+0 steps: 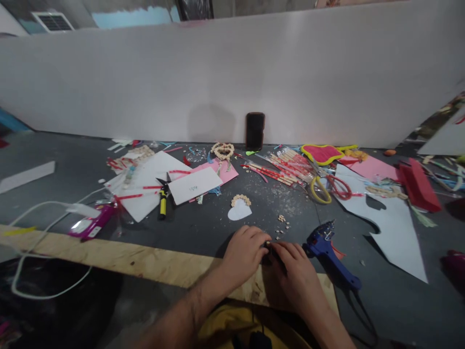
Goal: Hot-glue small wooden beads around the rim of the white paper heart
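Observation:
Close together at the table's front edge are my left hand (244,253) and my right hand (296,267), both with fingers closed. Between their fingertips show a small pale piece (268,243) and something dark, too small to name. Just beyond them lies a white paper heart (240,211), its upper edge lined with small wooden pieces (240,198). More loose wooden pieces (281,219) are scattered ahead of my right hand. To that hand's right, a blue glue gun (332,252) rests on the dark table.
A phone (255,131) leans against the white partition (225,72). Red-patterned sticks (286,165), scissors (321,189) and cut white paper (392,223) lie rightward. On the left are yellow-handled pliers (163,201), a white card (195,185) and a purple glue gun (93,223) with white cable.

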`<state>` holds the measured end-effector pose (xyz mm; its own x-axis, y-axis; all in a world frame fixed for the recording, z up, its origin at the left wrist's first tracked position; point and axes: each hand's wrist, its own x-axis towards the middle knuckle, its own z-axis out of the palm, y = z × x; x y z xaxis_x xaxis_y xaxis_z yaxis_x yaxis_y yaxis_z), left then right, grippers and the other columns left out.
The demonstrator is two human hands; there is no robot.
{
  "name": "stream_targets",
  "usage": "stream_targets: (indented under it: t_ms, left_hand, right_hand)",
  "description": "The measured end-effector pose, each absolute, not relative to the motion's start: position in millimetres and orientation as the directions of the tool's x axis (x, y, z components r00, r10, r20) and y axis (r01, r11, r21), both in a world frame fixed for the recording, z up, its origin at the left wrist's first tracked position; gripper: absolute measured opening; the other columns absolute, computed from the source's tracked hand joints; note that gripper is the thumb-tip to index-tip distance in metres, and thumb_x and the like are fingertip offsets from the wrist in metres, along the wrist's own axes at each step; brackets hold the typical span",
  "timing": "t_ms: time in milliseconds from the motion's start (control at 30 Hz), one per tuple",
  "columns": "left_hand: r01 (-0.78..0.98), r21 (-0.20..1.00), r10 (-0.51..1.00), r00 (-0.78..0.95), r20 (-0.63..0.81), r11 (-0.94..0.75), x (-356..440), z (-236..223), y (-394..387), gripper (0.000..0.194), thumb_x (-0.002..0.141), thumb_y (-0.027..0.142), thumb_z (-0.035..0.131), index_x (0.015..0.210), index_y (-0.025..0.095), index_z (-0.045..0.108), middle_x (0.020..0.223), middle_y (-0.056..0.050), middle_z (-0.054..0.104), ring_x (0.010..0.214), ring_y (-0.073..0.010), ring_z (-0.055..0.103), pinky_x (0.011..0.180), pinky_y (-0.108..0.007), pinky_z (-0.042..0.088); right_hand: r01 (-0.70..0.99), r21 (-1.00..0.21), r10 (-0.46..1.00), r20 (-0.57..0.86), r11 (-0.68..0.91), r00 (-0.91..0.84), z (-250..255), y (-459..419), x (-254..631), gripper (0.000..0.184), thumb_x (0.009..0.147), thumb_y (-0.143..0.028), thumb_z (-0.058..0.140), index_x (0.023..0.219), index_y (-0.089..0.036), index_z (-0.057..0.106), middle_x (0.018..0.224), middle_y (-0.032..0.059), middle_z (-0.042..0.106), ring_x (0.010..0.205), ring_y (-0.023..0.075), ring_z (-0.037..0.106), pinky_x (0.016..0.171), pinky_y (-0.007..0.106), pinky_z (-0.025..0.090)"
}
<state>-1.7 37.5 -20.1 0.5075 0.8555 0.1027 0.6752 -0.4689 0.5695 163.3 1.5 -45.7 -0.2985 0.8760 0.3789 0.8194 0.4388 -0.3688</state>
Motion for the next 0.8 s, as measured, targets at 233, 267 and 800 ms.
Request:
stream_targets:
  t_ms: [233, 267, 800]
  left_hand:
    - [0.708, 0.503, 0.834, 0.550, 0.047, -0.496, 7.6, -24.8, 43.0, 0.015, 0.085, 0.016, 0.050, 0.094, 0.021, 0.061, 0.095, -0.001, 0.063, 0.092, -0.0186, 0.051, 0.086, -0.033, 0.038]
    - [0.708, 0.503, 0.833, 0.552, 0.045, -0.497, 7.8, -25.4, 42.9, 0.015, 0.085, 0.017, 0.050, 0.092, 0.021, 0.062, 0.094, -0.001, 0.063, 0.092, -0.0185, 0.051, 0.085, -0.032, 0.038]
    - [0.721, 0.530, 0.858, 0.513, 0.022, -0.446, 8.7, -21.1, 43.7, 0.013, 0.080, 0.019, 0.057, 0.092, 0.021, 0.059, 0.091, -0.002, 0.066, 0.088, -0.0213, 0.054, 0.078, -0.034, 0.038]
  right_hand:
    - [0.773, -0.424, 0.864, 0.396, 0.472, -0.310, -45.1, -3.8, 167.6, 0.023, 0.086, -0.014, 0.047, 0.102, -0.020, 0.062, 0.099, 0.0088, 0.065, 0.087, 0.0204, 0.059, 0.075, 0.037, 0.052]
    - [0.765, -0.436, 0.864, 0.395, 0.475, -0.311, -44.5, -4.7, 168.5, 0.024, 0.086, -0.014, 0.048, 0.103, -0.020, 0.062, 0.100, 0.0087, 0.065, 0.088, 0.0202, 0.059, 0.076, 0.037, 0.052]
    - [0.782, -0.500, 0.882, 0.452, 0.372, -0.130, -23.8, -21.8, 201.2, 0.015, 0.086, -0.024, 0.048, 0.099, -0.020, 0.056, 0.089, 0.0084, 0.065, 0.080, 0.0182, 0.064, 0.068, 0.029, 0.054]
